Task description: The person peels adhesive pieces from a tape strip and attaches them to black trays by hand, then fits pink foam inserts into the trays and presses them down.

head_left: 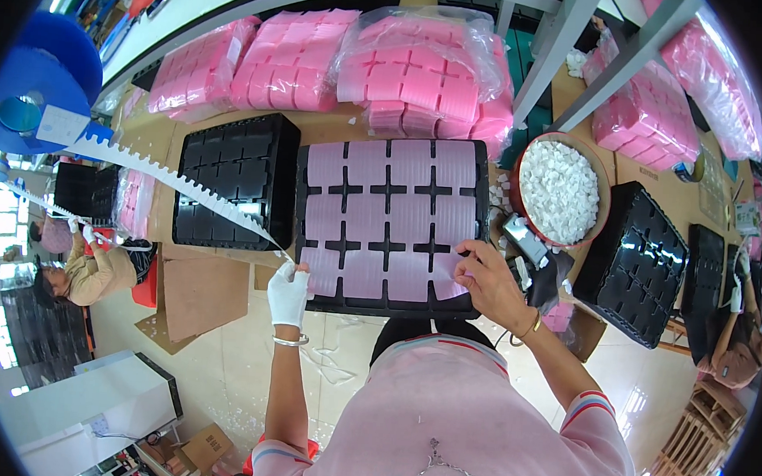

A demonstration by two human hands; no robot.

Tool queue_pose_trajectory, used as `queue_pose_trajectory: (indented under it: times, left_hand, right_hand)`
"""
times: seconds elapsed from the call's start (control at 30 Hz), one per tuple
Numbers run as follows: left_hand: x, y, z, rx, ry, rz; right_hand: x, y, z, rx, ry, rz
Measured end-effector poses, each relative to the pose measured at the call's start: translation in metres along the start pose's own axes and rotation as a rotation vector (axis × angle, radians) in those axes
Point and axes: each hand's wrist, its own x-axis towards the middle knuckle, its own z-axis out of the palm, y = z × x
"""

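Note:
My left hand, in a white glove, pinches the end of a white notched strip. The strip runs up to a blue reel at the far left. Before me lies a black tray covered by a pink foam sheet with cross-shaped cutouts, through which black shows. My bare right hand is at the sheet's near right corner, fingers bent and drawn together; what they hold, if anything, is too small to make out.
A round tub of small white pieces stands right of the tray. Black trays flank it. Wrapped pink foam stacks line the back below a grey frame. Co-workers sit at both sides.

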Motion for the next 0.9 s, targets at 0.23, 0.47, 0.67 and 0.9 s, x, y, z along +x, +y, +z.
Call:
queue_pose_trajectory:
  times: [0.23,0.47,0.67,0.9]
  left_hand:
    - [-0.009,-0.024,-0.007,0.187,0.048,0.11]
    - [-0.018,-0.018,-0.002,0.299,0.099,0.071]
    - [-0.029,-0.009,0.01,0.351,0.265,0.186]
    - [-0.011,0.025,0.046,0.574,0.221,0.66]
  right_hand:
    - [-0.016,0.004,0.007,0.025,0.03,-0.045]
    - [-0.014,0.01,0.012,0.005,0.051,-0.055]
    - [-0.02,0.005,0.004,-0.007,-0.013,-0.052]
    - [0.011,0.001,0.008,-0.029,0.053,-0.04]
